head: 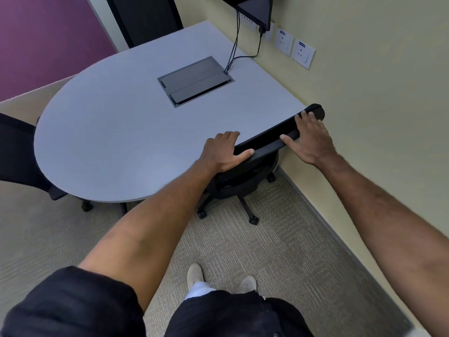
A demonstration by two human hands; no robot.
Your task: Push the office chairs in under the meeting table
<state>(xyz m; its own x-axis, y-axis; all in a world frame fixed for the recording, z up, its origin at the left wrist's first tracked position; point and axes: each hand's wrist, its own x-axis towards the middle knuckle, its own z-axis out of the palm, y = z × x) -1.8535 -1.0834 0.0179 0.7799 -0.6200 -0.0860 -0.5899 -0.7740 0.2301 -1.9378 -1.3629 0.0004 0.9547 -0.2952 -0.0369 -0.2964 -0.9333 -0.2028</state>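
A black office chair (245,181) stands at the right edge of the grey rounded meeting table (116,132), its seat partly under the top and its wheeled base showing on the carpet. My left hand (224,152) grips the left end of the chair's backrest top (272,137), thumb over the near side. My right hand (309,139) holds the right part of the same backrest, fingers over the top and thumb on the near edge. A second black chair (17,152) sits at the table's left side, its seat tucked under the edge.
A yellow wall (364,117) runs close along the chair's right side, with sockets (295,48) and a wall screen (255,10) above the table. A grey cable box (194,81) is set in the tabletop with cables rising. Beige carpet lies around my feet (221,278).
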